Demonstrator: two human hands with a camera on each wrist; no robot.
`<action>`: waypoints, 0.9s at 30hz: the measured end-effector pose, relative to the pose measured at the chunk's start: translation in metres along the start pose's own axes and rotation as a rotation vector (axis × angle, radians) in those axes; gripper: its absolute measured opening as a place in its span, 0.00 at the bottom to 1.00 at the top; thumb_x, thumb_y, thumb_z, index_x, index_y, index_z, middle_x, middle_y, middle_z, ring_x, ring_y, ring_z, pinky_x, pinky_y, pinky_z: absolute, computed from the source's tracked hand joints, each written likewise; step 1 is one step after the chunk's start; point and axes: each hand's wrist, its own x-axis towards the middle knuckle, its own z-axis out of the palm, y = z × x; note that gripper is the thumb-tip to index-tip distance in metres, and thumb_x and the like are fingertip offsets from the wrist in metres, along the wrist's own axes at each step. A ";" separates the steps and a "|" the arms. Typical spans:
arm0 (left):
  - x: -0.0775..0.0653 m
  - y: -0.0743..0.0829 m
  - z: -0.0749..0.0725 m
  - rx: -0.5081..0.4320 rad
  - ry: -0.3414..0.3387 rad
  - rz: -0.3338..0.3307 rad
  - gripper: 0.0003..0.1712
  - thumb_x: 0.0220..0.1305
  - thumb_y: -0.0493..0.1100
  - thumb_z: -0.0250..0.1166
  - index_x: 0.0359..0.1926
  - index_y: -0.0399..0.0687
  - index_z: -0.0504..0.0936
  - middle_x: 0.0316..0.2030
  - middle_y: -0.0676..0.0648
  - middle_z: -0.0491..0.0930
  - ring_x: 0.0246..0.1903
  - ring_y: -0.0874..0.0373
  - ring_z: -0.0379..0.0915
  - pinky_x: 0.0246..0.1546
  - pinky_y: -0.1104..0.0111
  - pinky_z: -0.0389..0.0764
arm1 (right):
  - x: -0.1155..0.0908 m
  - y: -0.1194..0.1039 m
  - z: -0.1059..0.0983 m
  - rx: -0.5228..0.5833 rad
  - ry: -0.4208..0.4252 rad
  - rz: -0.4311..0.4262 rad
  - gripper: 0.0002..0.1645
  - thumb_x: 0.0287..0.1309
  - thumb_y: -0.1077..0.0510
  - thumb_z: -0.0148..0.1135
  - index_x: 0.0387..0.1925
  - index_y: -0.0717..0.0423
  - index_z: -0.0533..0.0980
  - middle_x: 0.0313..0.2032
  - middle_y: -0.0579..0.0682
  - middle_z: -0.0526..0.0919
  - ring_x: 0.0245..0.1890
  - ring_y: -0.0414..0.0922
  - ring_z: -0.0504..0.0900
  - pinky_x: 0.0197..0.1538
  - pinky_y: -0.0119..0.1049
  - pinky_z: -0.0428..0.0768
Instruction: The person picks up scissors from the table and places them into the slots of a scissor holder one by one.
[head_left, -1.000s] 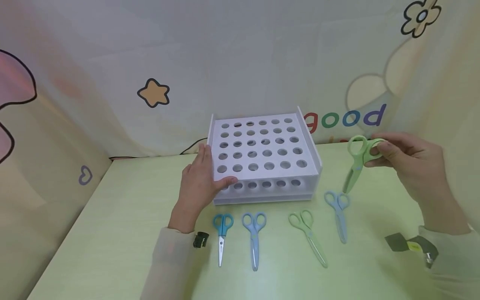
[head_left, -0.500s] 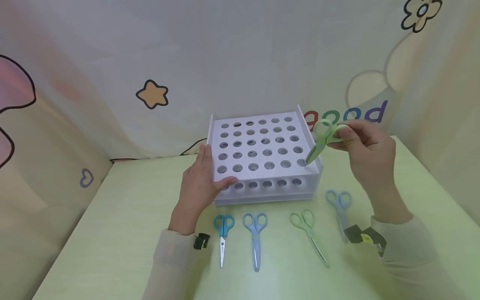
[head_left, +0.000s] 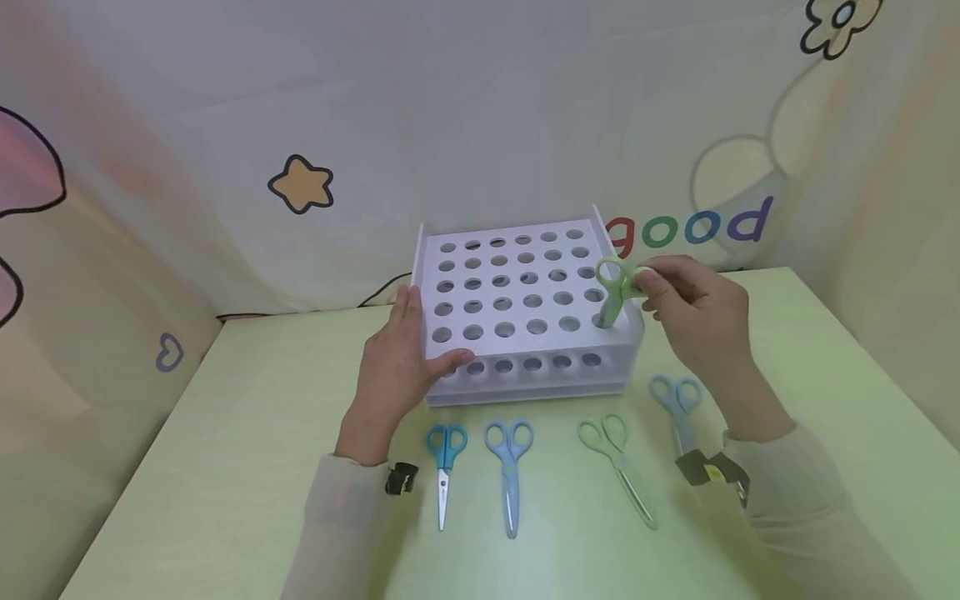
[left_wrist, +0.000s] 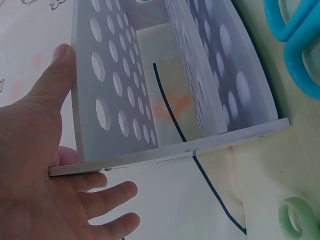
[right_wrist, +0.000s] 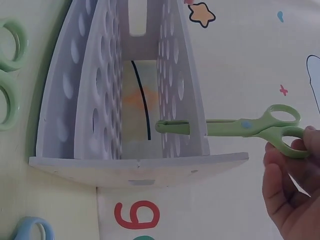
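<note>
Carefully, the right hand (head_left: 701, 312) is pinching one handle loop of the green scissors (head_left: 617, 292), right of the centre of the frame. Their blades are pointing down and passing through a front corner hole of the white rack (head_left: 489, 318), and in the right wrist view the tip is showing inside the rack, below the top plate. At the rack's left side, the left hand (head_left: 393, 375) is resting with straight fingers along the side wall, its thumb touching the front edge of the top plate. In the lower middle of the frame, blue scissors (head_left: 444, 475), light blue scissors (head_left: 510, 475) and pale green scissors (head_left: 623, 472) are lying on the tabletop (head_left: 262, 433); to their right, another light blue pair (head_left: 678, 408) is lying, partly hidden by the wrist strap (head_left: 692, 467)
</note>
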 end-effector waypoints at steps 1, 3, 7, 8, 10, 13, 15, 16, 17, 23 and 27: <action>0.000 0.000 0.000 -0.005 -0.002 -0.003 0.70 0.53 0.69 0.73 0.80 0.38 0.44 0.79 0.38 0.44 0.60 0.38 0.69 0.58 0.48 0.71 | 0.000 0.000 0.000 -0.019 -0.009 0.011 0.14 0.70 0.56 0.63 0.47 0.63 0.83 0.34 0.46 0.86 0.25 0.38 0.81 0.33 0.24 0.78; 0.000 0.000 -0.001 -0.011 -0.006 -0.011 0.70 0.53 0.69 0.73 0.80 0.39 0.43 0.79 0.39 0.43 0.57 0.37 0.71 0.56 0.49 0.73 | -0.001 0.000 -0.001 -0.048 -0.024 0.030 0.15 0.70 0.54 0.63 0.47 0.61 0.83 0.35 0.49 0.87 0.20 0.40 0.78 0.29 0.26 0.77; 0.000 0.000 -0.002 -0.022 -0.018 -0.019 0.70 0.54 0.69 0.72 0.81 0.40 0.42 0.80 0.40 0.40 0.46 0.38 0.75 0.45 0.54 0.77 | -0.001 0.002 -0.002 -0.099 -0.049 0.036 0.16 0.71 0.50 0.62 0.48 0.58 0.83 0.37 0.54 0.87 0.15 0.44 0.74 0.24 0.30 0.73; -0.001 0.000 -0.002 -0.025 -0.022 -0.022 0.70 0.54 0.69 0.72 0.81 0.41 0.41 0.80 0.41 0.40 0.44 0.39 0.75 0.42 0.55 0.77 | -0.001 0.003 -0.003 -0.104 -0.058 0.041 0.16 0.71 0.50 0.62 0.48 0.58 0.83 0.38 0.56 0.87 0.15 0.44 0.74 0.24 0.31 0.73; -0.001 0.000 -0.002 -0.030 -0.030 -0.023 0.70 0.55 0.69 0.72 0.81 0.42 0.41 0.80 0.41 0.39 0.41 0.41 0.75 0.38 0.57 0.76 | -0.001 0.003 -0.004 -0.110 -0.079 0.065 0.17 0.71 0.50 0.62 0.49 0.58 0.83 0.39 0.56 0.87 0.15 0.45 0.74 0.24 0.32 0.72; -0.002 -0.001 -0.001 -0.035 -0.037 -0.025 0.69 0.55 0.69 0.71 0.81 0.42 0.41 0.80 0.42 0.38 0.44 0.42 0.75 0.37 0.58 0.75 | -0.001 0.005 -0.004 -0.128 -0.111 0.105 0.18 0.71 0.48 0.62 0.50 0.57 0.83 0.39 0.56 0.87 0.15 0.46 0.75 0.24 0.33 0.73; -0.003 -0.001 0.000 -0.037 -0.036 -0.027 0.69 0.56 0.69 0.71 0.81 0.43 0.41 0.80 0.42 0.38 0.46 0.42 0.75 0.37 0.58 0.75 | 0.000 0.006 -0.004 -0.142 -0.126 0.125 0.20 0.71 0.46 0.62 0.50 0.57 0.83 0.39 0.55 0.87 0.16 0.46 0.76 0.24 0.33 0.73; -0.003 -0.002 0.000 -0.037 -0.036 -0.027 0.69 0.56 0.69 0.71 0.81 0.42 0.41 0.80 0.41 0.38 0.47 0.42 0.74 0.37 0.58 0.75 | 0.000 0.006 -0.003 -0.148 -0.132 0.131 0.20 0.70 0.46 0.62 0.50 0.57 0.83 0.40 0.55 0.87 0.16 0.46 0.76 0.24 0.34 0.73; -0.004 -0.002 0.000 -0.039 -0.035 -0.027 0.69 0.56 0.69 0.71 0.81 0.42 0.40 0.80 0.41 0.38 0.49 0.42 0.74 0.37 0.58 0.75 | 0.000 0.007 -0.003 -0.153 -0.138 0.133 0.20 0.70 0.46 0.62 0.50 0.57 0.83 0.40 0.55 0.87 0.16 0.46 0.76 0.24 0.34 0.73; -0.004 -0.002 0.000 -0.054 -0.046 -0.031 0.70 0.55 0.69 0.71 0.81 0.44 0.39 0.80 0.42 0.37 0.54 0.43 0.71 0.37 0.59 0.74 | 0.000 0.009 -0.002 -0.170 -0.164 0.136 0.19 0.70 0.47 0.62 0.48 0.58 0.83 0.39 0.54 0.86 0.17 0.46 0.77 0.23 0.35 0.73; -0.004 -0.001 0.000 -0.061 -0.042 -0.027 0.70 0.55 0.69 0.72 0.81 0.44 0.39 0.80 0.42 0.37 0.54 0.44 0.71 0.37 0.59 0.74 | 0.000 0.010 -0.002 -0.168 -0.165 0.138 0.18 0.70 0.48 0.63 0.48 0.58 0.84 0.39 0.53 0.85 0.16 0.45 0.77 0.22 0.35 0.72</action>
